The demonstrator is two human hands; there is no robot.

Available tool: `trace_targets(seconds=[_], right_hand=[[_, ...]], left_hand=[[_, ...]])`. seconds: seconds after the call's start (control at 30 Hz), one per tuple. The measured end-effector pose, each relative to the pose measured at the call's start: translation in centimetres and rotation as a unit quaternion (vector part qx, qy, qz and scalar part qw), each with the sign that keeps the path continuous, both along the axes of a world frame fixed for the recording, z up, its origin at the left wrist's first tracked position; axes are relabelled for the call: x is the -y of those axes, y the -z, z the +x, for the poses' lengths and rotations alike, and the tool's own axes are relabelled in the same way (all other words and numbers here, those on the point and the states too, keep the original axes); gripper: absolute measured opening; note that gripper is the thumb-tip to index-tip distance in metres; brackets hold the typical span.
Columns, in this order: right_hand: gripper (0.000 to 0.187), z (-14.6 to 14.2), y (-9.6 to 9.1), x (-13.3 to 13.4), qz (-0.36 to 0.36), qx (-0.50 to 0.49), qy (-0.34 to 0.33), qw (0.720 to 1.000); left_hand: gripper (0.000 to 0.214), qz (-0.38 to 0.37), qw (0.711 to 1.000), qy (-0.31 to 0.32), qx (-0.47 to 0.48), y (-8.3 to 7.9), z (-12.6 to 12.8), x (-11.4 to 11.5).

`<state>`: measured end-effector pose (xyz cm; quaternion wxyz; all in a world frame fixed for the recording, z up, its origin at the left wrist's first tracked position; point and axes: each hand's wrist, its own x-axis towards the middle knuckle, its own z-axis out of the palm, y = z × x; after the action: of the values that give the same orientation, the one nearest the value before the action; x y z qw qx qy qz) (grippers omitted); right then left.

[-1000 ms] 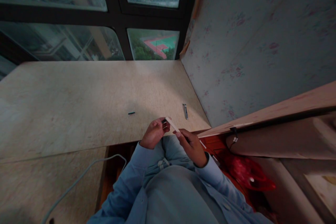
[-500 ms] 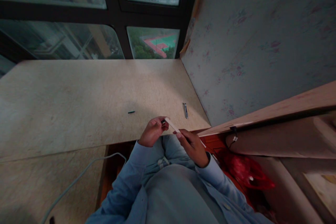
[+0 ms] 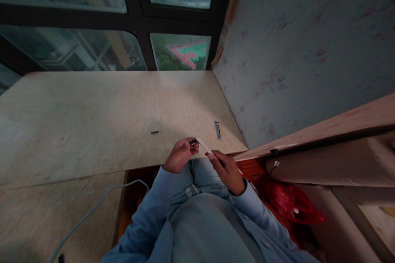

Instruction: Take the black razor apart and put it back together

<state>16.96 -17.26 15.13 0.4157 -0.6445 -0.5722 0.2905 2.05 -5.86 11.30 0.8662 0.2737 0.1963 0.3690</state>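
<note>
My left hand (image 3: 180,155) is closed on a small black piece (image 3: 193,142) at the table's front edge. A narrow white strip (image 3: 203,145) runs from beside that piece across to my right hand (image 3: 226,169). My right hand is closed on the strip, thumb on top, and a thin pale end (image 3: 240,171) shows beyond its knuckles. Whether the strip and the black piece are joined cannot be made out. A small silver tool, shaped like a razor or clipper (image 3: 218,130), lies on the table past my right hand. A short dark green stick (image 3: 154,132) lies beyond my left hand.
The beige tabletop (image 3: 92,119) reaches back to dark-framed windows (image 3: 138,20). A flowered wall (image 3: 293,57) borders it on the right. A grey cable (image 3: 89,211) curves over the lower left surface. A red plastic bag (image 3: 286,203) sits on the floor at right.
The white strip's upper end has shifted slightly to the right, and the black piece in my left hand has turned a little. Both hands stay nearly where they were.
</note>
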Motion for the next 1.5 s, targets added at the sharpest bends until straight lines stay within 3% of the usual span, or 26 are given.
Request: trace_targets(seconds=[0.23,0.43,0.7,0.93,1.17,1.4,1.5], right_hand=[[0.039,-0.2,-0.2,0.4,-0.001,-0.021,0.011,1.000],[0.036,-0.5,-0.4,0.6,0.009,0.001,-0.036,0.999],[0.036,0.0,0.3,1.0,0.016,0.011,0.030,0.999],[0.032,-0.1,0.0,1.2,0.025,0.005,-0.026,0.999],[0.036,0.8,0.7,1.4,0.019,0.028,0.038,0.999],[0.034,0.3,0.2,1.7,0.018,0.005,-0.021,1.000],[0.036,0.4,0.4,1.6,0.008,0.012,0.004,1.000]], left_hand=[[0.043,-0.051,0.998,0.008,0.027,0.5,0.4,0.6],[0.044,-0.093,0.993,0.034,0.058,1.2,1.5,2.0],[0.042,-0.147,0.984,0.045,0.086,0.1,1.8,2.5],[0.043,-0.165,0.983,0.037,0.068,-0.2,2.7,3.2],[0.036,-0.192,0.977,0.043,0.079,-0.4,2.8,3.4],[0.042,-0.186,0.980,0.026,0.058,-0.2,3.0,3.5],[0.040,-0.193,0.979,0.025,0.056,-0.4,2.9,3.5]])
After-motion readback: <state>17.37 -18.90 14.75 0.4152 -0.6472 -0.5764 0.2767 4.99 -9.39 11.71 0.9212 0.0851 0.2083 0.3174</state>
